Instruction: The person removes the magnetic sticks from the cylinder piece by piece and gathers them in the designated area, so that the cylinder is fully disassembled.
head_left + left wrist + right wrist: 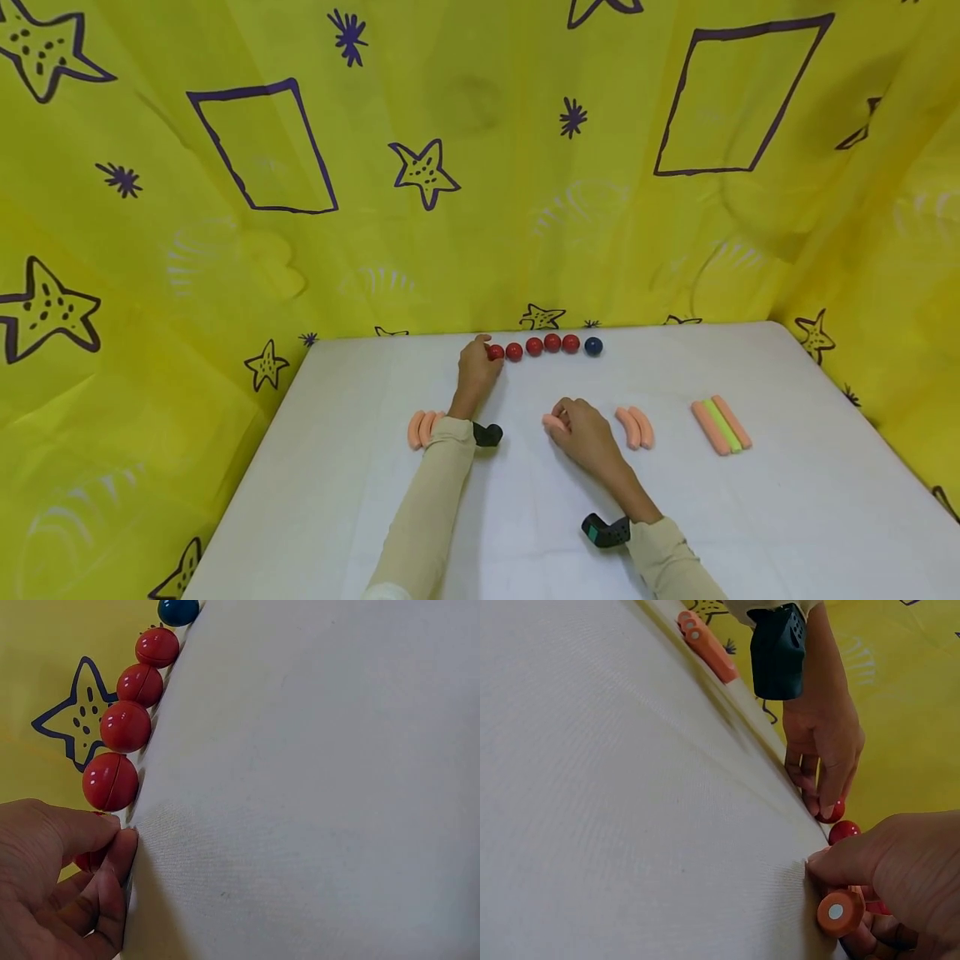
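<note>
At the back of the table, my left hand (477, 377) pinches the leftmost red ball (495, 352) between thumb and fingers; in the left wrist view that ball (90, 860) is mostly covered by them. More red balls (534, 346) continue the row rightward, ending in one dark blue ball (593, 346). Nearer the middle, my right hand (591, 439) holds a short curved salmon-pink stick (554, 422) by thumb and fingers. The right wrist view shows this stick's round end (840, 913) with a pale dot. Two similar curved sticks (634, 428) lie right of that hand.
Three curved salmon sticks (424, 430) lie beside my left forearm. Farther right, two straight salmon sticks flank a light green stick (722, 426). A yellow curtain (495, 250) with drawn stars hangs behind the white table (817, 500). Each wrist wears a black camera (606, 531).
</note>
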`<state>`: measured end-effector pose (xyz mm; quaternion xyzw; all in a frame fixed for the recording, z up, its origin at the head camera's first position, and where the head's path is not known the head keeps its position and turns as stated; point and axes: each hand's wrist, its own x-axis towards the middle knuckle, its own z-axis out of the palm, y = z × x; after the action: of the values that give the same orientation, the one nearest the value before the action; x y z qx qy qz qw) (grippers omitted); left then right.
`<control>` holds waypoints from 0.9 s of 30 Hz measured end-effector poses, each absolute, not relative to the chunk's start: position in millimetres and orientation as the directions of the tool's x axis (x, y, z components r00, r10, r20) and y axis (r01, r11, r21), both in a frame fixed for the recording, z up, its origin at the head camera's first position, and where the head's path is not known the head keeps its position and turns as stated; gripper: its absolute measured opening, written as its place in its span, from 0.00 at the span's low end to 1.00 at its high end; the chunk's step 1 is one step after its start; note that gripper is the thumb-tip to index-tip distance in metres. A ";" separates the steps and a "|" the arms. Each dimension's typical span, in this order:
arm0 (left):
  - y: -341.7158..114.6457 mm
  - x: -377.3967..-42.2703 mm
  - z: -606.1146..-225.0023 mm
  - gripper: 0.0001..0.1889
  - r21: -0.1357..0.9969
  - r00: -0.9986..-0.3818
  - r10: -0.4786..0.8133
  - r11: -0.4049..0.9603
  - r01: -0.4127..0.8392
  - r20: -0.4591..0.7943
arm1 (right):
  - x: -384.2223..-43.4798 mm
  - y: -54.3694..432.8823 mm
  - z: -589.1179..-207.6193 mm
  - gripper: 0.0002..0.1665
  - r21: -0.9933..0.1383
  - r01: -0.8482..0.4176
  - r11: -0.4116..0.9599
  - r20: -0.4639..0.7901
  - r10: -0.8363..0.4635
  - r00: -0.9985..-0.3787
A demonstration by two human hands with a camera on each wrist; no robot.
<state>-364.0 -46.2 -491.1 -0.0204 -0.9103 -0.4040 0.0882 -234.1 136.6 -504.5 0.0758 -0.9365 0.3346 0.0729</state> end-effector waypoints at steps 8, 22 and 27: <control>-46.8 -359.7 -488.5 0.29 0.742 -0.988 -0.002 0.661 0.114 0.153 | -233.2 135.4 -500.0 0.16 -0.625 -0.161 0.764 0.166 -0.072 -0.984; -44.1 -351.3 -484.3 0.31 0.753 -0.996 -0.035 0.657 0.042 0.086 | -232.5 139.0 -495.5 0.16 -0.636 -0.135 0.760 0.172 -0.031 -0.985; -44.1 -338.0 -483.2 0.30 0.753 -0.997 -0.055 0.658 0.007 0.058 | -230.5 139.7 -492.5 0.16 -0.633 -0.085 0.770 0.132 0.000 -0.991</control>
<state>-338.0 -44.1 -483.2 0.0132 -0.9097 -0.4134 0.0380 -230.5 139.7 -492.5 0.0227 -0.9386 0.3386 0.0624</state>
